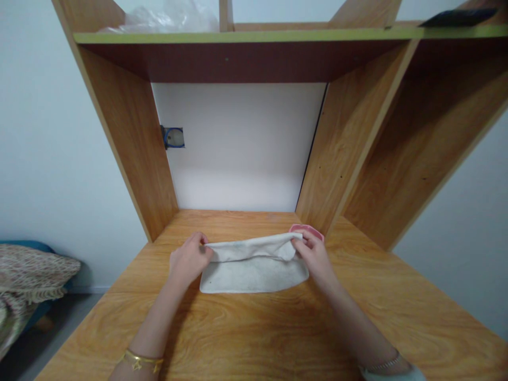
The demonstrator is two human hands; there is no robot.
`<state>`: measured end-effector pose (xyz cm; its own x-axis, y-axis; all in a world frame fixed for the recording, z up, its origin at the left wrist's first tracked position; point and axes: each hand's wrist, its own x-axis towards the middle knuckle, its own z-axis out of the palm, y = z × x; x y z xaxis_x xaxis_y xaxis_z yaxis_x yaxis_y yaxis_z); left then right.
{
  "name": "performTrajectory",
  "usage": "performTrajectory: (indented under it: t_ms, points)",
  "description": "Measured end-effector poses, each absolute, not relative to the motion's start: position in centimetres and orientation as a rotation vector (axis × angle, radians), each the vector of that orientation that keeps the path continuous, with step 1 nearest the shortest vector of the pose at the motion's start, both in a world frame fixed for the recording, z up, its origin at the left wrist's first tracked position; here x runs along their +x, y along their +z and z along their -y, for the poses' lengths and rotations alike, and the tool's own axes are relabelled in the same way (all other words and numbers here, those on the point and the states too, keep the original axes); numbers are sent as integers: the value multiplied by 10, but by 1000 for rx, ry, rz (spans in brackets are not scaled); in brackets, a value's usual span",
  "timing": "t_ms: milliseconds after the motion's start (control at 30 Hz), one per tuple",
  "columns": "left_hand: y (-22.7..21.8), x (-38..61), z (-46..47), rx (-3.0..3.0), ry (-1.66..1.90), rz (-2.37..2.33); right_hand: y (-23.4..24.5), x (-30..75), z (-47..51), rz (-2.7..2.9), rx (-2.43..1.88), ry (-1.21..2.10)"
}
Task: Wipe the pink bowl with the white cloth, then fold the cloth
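Observation:
A whitish cloth (254,276) with faint grey marks lies on the wooden desk, its far edge raised and folded over toward me. My left hand (192,256) pinches the left end of that upper edge between thumb and fingers. At the opposite end, my right hand (313,255) grips the other corner of the cloth. Just behind my right hand sits a pink dish (307,228), partly covered by the hand and the cloth; its contents are hidden.
The wooden desk (246,338) has upright side panels and a shelf (246,37) above. Clear plastic (170,18) and a dark flat item (458,18) rest up there. An uncovered wall box (173,137) shows at the back. A patterned blanket (32,272) lies off to the left.

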<state>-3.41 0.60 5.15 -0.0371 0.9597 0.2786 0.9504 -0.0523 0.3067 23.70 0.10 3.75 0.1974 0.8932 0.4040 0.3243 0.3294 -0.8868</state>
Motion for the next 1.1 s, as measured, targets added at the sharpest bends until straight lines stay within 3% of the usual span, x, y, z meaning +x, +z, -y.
performTrajectory:
  t_ms: [333, 433, 633, 933, 1100]
  points:
    - [55, -45, -4, 1952, 1660, -1942, 49, 229, 12, 1312, -1018, 966]
    - [53, -46, -8, 2034, 1626, -1939, 47, 228, 8, 1403, -1140, 881]
    - [44, -43, -17, 2191, 1512, -1792, 35, 236, -3, 1530, -1329, 243]
    - [34, -46, -28, 2189, 1494, -1727, 14, 235, -11, 1493, -1256, 424]
    - [32, -47, -29, 2192, 1397, -1797, 11, 235, -13, 1628, -1348, 284]
